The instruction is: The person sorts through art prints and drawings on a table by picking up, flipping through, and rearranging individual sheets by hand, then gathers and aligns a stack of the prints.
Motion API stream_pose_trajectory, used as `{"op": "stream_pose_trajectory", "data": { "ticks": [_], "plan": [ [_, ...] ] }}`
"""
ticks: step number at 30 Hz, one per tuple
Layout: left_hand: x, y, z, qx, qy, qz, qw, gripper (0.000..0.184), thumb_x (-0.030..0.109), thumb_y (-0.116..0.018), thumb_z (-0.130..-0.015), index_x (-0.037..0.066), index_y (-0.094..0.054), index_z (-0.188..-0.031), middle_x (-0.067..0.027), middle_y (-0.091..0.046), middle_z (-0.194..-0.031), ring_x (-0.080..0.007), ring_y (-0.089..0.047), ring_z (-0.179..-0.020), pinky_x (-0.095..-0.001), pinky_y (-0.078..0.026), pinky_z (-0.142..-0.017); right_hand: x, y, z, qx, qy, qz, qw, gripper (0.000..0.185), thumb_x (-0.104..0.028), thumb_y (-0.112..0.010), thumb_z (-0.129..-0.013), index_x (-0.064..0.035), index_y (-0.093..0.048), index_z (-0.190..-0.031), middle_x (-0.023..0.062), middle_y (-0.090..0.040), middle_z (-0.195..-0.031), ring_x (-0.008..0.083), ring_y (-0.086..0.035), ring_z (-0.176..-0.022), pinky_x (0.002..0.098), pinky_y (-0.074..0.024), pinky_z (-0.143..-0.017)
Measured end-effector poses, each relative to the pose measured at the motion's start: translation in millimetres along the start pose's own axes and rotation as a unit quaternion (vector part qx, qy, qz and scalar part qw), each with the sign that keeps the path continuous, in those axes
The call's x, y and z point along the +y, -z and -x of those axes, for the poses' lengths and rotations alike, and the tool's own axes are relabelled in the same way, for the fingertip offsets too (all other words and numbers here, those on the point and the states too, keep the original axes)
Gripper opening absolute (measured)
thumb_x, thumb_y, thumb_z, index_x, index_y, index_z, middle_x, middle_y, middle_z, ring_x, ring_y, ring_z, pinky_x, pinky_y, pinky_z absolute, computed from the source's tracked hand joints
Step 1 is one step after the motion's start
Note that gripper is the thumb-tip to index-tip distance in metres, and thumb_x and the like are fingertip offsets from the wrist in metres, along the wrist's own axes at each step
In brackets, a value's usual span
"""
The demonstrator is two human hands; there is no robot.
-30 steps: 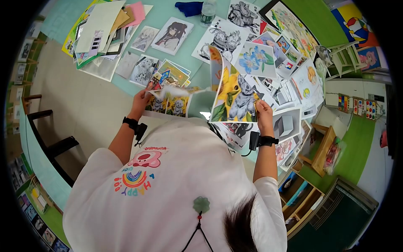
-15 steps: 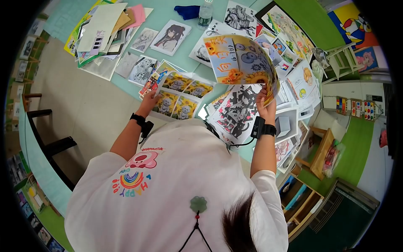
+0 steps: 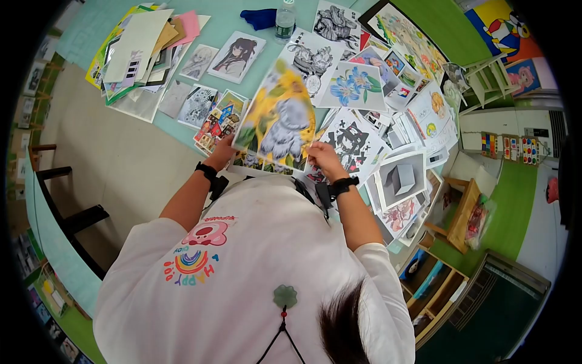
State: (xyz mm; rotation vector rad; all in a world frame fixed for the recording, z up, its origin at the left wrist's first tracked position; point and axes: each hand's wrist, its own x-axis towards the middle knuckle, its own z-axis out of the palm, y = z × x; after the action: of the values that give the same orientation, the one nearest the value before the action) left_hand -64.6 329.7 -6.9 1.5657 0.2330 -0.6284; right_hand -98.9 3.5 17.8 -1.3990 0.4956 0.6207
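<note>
A sunflower print (image 3: 280, 115) with a grey furry figure on yellow is raised in front of me, smeared by motion. My right hand (image 3: 325, 159) pinches its lower right edge. Closed on the left edge of the papers is my left hand (image 3: 222, 154), its fingertips partly hidden. Part of another sunflower sheet (image 3: 267, 164) shows beneath the raised print. Close to my left hand lies a pile of colourful cards (image 3: 219, 120). Beyond my right hand are a black-and-white character drawing (image 3: 351, 141) and a blue flower picture (image 3: 353, 86).
A stack of folders and papers (image 3: 136, 51) lies at the table's far left. A water bottle (image 3: 285, 21) stands beside a dark blue cloth (image 3: 257, 18) at the back. Portrait prints (image 3: 237, 56) lie mid-table. At the right are a grey cube drawing (image 3: 398, 177) and a wooden chair (image 3: 458, 212).
My right hand has moved left, from the curled sheet on the right to the sunflower print's edge. That curled sheet is no longer raised there, and the blue flower picture is now visible.
</note>
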Motion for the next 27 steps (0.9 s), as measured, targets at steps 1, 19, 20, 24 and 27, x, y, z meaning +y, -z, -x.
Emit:
{"op": "stream_pose_trajectory", "data": {
  "ticks": [1,19,20,24,27],
  "plan": [
    [-10,1,-6,-0.019,0.016,0.03,0.999,0.028,0.011,-0.059,-0.085,0.0,-0.057,-0.111,-0.0042,-0.061,-0.103,-0.0092,-0.056,-0.09,-0.0254,-0.045,-0.078,4,-4,-5,0.01,-0.02,0.075,0.997,0.007,-0.011,-0.06,-0.082,-0.0053,-0.058,-0.08,0.0013,-0.057,-0.06,0.0107,-0.053,-0.048,0.0227,-0.0455,-0.044],
    [-25,16,-65,0.071,-0.186,-0.136,0.97,0.029,0.003,-0.049,-0.088,-0.001,-0.048,-0.117,-0.0166,-0.06,-0.106,-0.0231,-0.058,-0.096,-0.032,-0.045,-0.08,10,7,16,0.238,0.301,0.419,0.823,0.035,-0.018,-0.064,-0.076,-0.0014,-0.056,-0.105,0.0179,-0.056,-0.101,0.0348,-0.053,-0.096,0.0385,-0.0443,-0.082],
    [-11,16,-53,0.085,-0.201,-0.196,0.956,0.027,0.002,-0.049,-0.088,-0.001,-0.049,-0.115,-0.017,-0.06,-0.105,-0.0242,-0.058,-0.094,-0.032,-0.045,-0.079,4,12,17,0.203,0.272,0.404,0.85,0.043,-0.017,-0.066,-0.075,-0.0004,-0.053,-0.112,0.0194,-0.05,-0.114,0.0366,-0.048,-0.107,0.0388,-0.0406,-0.092],
    [64,-9,-3,0.052,-0.32,-0.296,0.899,0.022,-0.006,-0.045,-0.084,0.001,-0.057,-0.102,-0.0163,-0.059,-0.096,-0.0304,-0.059,-0.088,-0.0326,-0.046,-0.078,-51,-5,33,0.267,0.401,0.351,0.803,0.051,-0.021,-0.07,-0.074,-0.0015,-0.051,-0.117,0.0185,-0.05,-0.117,0.0329,-0.049,-0.109,0.0373,-0.0426,-0.09],
    [79,-25,9,0.037,-0.387,-0.325,0.862,0.029,-0.011,-0.044,-0.08,0.003,-0.059,-0.1,-0.0141,-0.06,-0.092,-0.0312,-0.059,-0.088,-0.0342,-0.047,-0.078,-101,-19,62,0.106,0.382,0.298,0.868,0.051,-0.021,-0.072,-0.075,-0.0037,-0.052,-0.118,0.0145,-0.054,-0.113,0.0256,-0.052,-0.105,0.0347,-0.0436,-0.087]
  ]
}}
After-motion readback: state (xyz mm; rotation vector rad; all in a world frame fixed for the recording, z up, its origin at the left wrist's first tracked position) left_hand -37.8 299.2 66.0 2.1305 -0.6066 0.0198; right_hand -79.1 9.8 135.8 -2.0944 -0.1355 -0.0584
